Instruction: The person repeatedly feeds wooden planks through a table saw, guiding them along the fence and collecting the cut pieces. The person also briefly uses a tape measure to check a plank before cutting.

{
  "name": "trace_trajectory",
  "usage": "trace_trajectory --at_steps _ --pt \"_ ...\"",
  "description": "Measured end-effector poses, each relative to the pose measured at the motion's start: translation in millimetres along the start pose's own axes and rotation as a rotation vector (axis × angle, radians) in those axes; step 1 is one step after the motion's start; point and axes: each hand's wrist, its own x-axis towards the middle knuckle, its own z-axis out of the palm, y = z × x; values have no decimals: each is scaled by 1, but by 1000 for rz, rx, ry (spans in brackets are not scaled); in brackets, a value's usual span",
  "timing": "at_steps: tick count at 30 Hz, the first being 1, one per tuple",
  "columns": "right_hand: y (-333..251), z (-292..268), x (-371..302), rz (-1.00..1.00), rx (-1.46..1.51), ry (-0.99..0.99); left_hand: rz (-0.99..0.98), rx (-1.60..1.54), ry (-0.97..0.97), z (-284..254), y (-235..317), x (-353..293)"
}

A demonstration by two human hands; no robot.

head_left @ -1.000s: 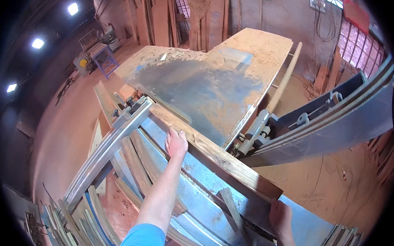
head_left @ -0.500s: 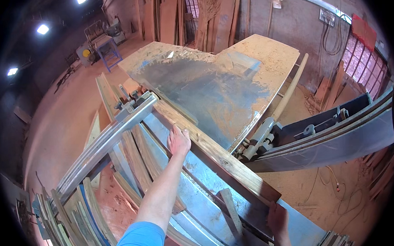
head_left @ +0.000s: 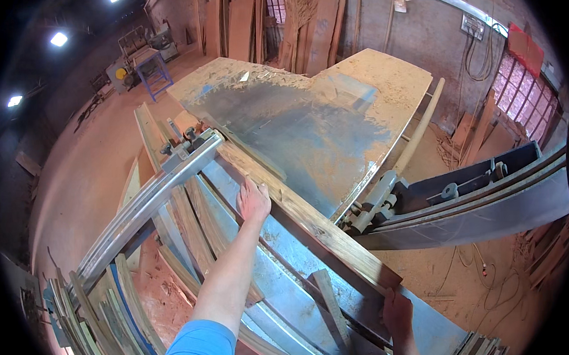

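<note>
A long wooden board [head_left: 312, 226] lies on the metal sliding table [head_left: 288, 266] of a saw bench, running from far left to near right. My left hand [head_left: 254, 201] grips its left side around the middle, fingers bent against the wood. At the board's near end is my right hand [head_left: 397, 312], closed against the corner; deep shadow hides part of its fingers. The far end of the board meets a metal crosscut fence [head_left: 189, 169] with clamps. A short wooden offcut [head_left: 331, 302] rests on the sliding table between my arms.
Beyond the board spreads the sawdust-covered bench top [head_left: 295, 139]. A rip fence [head_left: 469, 201] and round rail [head_left: 422, 124] stand at the right. Several wood strips [head_left: 112, 305] lean at the lower left. Cables [head_left: 492, 282] trail on the floor; planks [head_left: 316, 30] line the back wall.
The board, the crosscut fence and both my hands have slid slightly away and to the left along the bench. My hold on the board looks the same.
</note>
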Motion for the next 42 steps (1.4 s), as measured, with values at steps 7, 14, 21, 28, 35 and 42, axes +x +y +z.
trace_trajectory --at_steps 7,14,21,28,35,42 --pt "-14 0 0 -11 29 -28 -14 14 5 -3 -5 8" --pt "-7 16 9 -18 -12 12 1 14 32 0 -14 19" --pt "-6 30 17 -72 30 50 17 18 46 1 -22 32" --pt "-31 27 19 14 73 -22 39 8 81 1 -28 43" --pt "-90 9 9 172 194 -133 2 22 61 -5 -35 57" --pt "-96 16 15 121 232 -172 -29 12 24 -9 -38 71"
